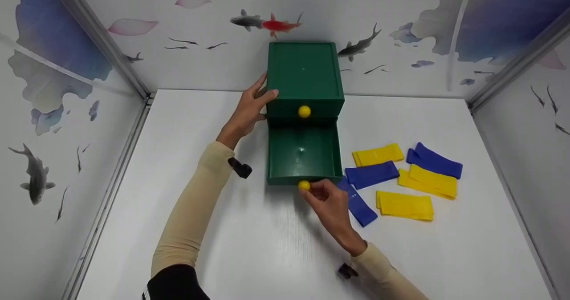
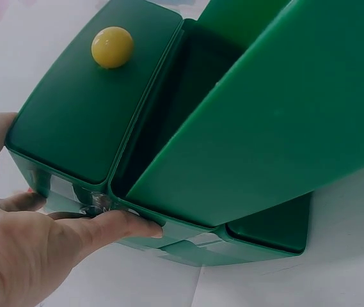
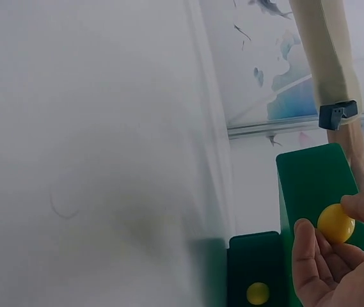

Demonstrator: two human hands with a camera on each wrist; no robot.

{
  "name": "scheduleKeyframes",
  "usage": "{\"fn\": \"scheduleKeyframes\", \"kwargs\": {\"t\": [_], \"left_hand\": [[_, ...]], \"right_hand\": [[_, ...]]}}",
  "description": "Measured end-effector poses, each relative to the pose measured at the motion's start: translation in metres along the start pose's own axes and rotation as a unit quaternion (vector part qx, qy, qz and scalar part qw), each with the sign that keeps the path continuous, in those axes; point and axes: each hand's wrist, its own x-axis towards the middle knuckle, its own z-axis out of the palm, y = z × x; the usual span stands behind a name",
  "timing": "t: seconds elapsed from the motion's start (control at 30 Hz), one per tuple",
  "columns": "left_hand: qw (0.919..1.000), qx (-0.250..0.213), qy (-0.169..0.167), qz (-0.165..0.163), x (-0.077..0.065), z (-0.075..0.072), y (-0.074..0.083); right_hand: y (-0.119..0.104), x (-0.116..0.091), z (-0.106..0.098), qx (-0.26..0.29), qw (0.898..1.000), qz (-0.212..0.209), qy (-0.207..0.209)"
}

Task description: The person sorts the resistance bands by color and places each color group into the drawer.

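Note:
A green drawer cabinet stands against the back wall, its drawers stacked. The middle drawer is pulled far out, and its inside shows no contents. My left hand is spread against the cabinet's left side, thumb over the top edge; in the left wrist view its fingers lie along the side wall. Between thumb and fingers my right hand pinches the round yellow knob of the pulled-out drawer. The top drawer, with its own yellow knob, is closed, as is the bottom drawer.
Right of the drawer lie several folded strips on the white table, yellow ones and blue ones. One blue strip lies beside my right hand. Walls with painted fish enclose the table at back and sides.

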Motion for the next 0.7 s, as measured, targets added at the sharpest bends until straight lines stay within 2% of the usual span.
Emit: {"fn": "scheduleKeyframes", "kwargs": {"t": [0.3, 0.7], "left_hand": [[1.0, 0.003, 0.002, -0.004, 0.0, 0.001, 0.0], [1.0, 0.004, 0.001, 0.008, -0.001, 0.0, -0.001]], "right_hand": [[0.01, -0.006, 0.003, 0.007, 1.0, 0.003, -0.001], [0.018, -0.01, 0.005, 0.009, 1.0, 0.006, -0.004]]}}
